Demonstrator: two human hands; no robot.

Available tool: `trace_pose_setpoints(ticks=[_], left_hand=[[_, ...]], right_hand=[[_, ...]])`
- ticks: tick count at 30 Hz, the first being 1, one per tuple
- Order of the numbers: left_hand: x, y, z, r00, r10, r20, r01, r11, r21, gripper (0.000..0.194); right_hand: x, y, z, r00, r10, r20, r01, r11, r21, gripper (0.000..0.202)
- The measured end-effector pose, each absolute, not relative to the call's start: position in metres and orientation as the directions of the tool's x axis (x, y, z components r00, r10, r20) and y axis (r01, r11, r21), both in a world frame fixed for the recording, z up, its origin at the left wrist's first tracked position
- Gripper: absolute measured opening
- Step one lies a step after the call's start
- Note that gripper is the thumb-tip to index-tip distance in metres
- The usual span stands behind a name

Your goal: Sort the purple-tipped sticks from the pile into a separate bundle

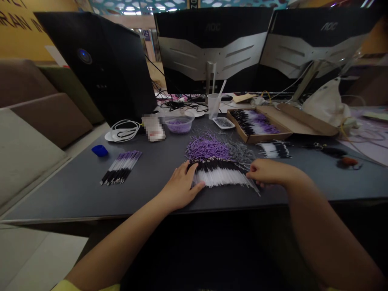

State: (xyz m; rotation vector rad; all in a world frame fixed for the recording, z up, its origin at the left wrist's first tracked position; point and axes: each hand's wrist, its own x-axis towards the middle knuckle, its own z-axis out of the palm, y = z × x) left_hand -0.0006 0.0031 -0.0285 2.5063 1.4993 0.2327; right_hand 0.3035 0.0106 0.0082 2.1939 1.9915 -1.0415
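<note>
A wide row of thin sticks [220, 178], black at the far end and translucent white at the near end, lies side by side on the dark table. My left hand [182, 186] rests at the row's left end, thumb and fingers apart. At its right end, the fingers of my right hand [268, 171] are pinched together beside the outermost sticks; what they hold is hidden. Right behind the row is a heap of small purple pieces [207, 146]. Small grey pieces [242, 152] are piled to the right of them.
Finished-looking purple, white and black sticks [121, 167] lie at left, near a blue cap [100, 150]. Behind stand a plastic tub [179, 124], a cup [214, 106], a small white tray [223, 123] and an open cardboard box [263, 137] of sticks. More white sticks [274, 149] lie before it.
</note>
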Motion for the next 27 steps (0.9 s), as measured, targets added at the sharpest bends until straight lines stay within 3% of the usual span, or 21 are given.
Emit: trace_pose_setpoints(ticks=[6,11,15,19,24,27], left_hand=[[0.001,0.000,-0.027,0.508,0.861,0.000,0.829,-0.489,0.273,0.071],[-0.011,0.006,-0.014,0.518,0.855,0.011,0.807,-0.493,0.324,0.067],[-0.018,0.012,-0.005,0.432,0.901,0.043,0.875,-0.430,0.222,0.040],[-0.019,0.016,-0.003,0.386,0.922,-0.030,0.920,-0.382,0.087,0.031],[-0.017,0.020,-0.007,0.371,0.926,-0.063,0.927,-0.367,0.072,0.027],[-0.017,0.021,-0.008,0.398,0.916,-0.054,0.917,-0.394,0.070,0.026]], right_hand=[[0.290,0.022,0.001,-0.036,0.930,-0.367,0.904,-0.127,-0.409,0.014],[0.286,0.032,-0.008,-0.064,0.992,-0.106,0.957,0.031,-0.290,0.014],[0.288,0.034,-0.008,-0.131,0.991,0.012,0.956,0.130,-0.261,0.017],[0.280,0.042,-0.001,-0.203,0.974,0.100,0.925,0.224,-0.307,0.016],[0.259,0.075,0.006,-0.301,0.943,0.142,0.906,0.330,-0.265,0.022],[0.245,0.101,0.008,-0.368,0.917,0.154,0.868,0.398,-0.295,0.042]])
